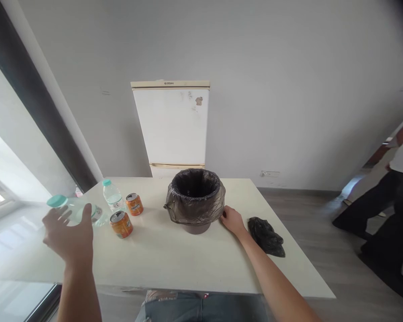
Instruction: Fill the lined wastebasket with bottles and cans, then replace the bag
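My left hand (70,235) is curved around a clear plastic bottle (75,210) with a mint-green cap. That bottle tilts strongly to the left, and motion blurs it and the fingertips. Just beyond it a second bottle (114,197) of the same kind stands upright. Two orange drink cans (122,225) stand on the table to the right of my left hand. Mid-table is a small bin (196,229) lined with a dark translucent bin bag (191,210), folded over the rim. My right hand (233,220) has curled fingers at the bag's right edge; the fingertips are partly hidden.
A crumpled black plastic bag (266,237) lies on the white table (168,264), right of my right forearm. Behind the table stands a white fridge (174,127) against a grey wall. A person in dark trousers (386,219) is on the floor at right. A window is on the left.
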{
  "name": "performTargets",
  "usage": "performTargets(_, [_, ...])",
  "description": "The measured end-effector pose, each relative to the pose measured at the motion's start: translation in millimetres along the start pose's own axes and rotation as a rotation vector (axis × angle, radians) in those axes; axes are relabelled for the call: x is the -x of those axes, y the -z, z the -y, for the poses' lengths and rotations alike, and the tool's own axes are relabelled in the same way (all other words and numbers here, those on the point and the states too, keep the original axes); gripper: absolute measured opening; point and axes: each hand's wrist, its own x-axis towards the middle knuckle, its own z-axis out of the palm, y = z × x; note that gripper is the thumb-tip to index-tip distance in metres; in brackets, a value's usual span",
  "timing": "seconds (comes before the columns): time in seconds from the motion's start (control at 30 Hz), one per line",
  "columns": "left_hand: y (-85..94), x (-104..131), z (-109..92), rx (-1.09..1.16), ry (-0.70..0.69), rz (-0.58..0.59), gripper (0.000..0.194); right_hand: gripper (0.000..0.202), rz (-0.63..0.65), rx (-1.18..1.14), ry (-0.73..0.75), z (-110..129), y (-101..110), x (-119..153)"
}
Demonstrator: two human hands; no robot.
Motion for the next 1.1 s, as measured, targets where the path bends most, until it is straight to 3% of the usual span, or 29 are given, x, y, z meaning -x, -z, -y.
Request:
performTargets(0.1, [8.4, 6, -62, 0.329, -0.093, -0.172, 0.066, 0.016, 0.005, 0.006, -0.003, 1, 1, 0])
performTargets(0.2, [12.1, 11, -131, 0.607, -0.090, -0.053, 0.053, 0.015, 0.012, 0.009, -0.004, 1, 0, 0])
performTargets(0.3, [4.4, 17, -193, 0.569, -0.169, 0.155, 0.040, 0.014, 0.013, 0.009, -0.004, 0, 0, 0])
performTargets(0.37, [-9.0, 22, -226, 0.557, -0.265, 0.386, 0.043, 0.014, 0.013, 0.008, -0.004, -1, -1, 0])
performTargets(0.5, [-44.6, 29, -272, 0.416, -0.444, 0.753, 0.050, 0.016, 0.011, 0.009, -0.008, -2, -1, -1])
performTargets(0.6, [-66.7, 30, -289, 0.335, -0.503, 0.866, 0.049, 0.016, 0.015, 0.011, -0.012, -2, 0, -2])
performTargets(0.77, [-92.1, 31, -299, 0.134, -0.591, 1.038, 0.046, 0.016, 0.028, 0.007, -0.015, -3, 1, -2])
performTargets(0.97, [-118.8, 46, -295, 0.018, -0.702, 1.239, 0.073, 0.017, 0.023, 0.002, -0.017, -6, -1, -3])
performTargets(1.1, [-142.0, 58, -287, -0.070, -0.799, 1.255, 0.058, 0.016, 0.016, 0.001, -0.016, -6, -1, -3])
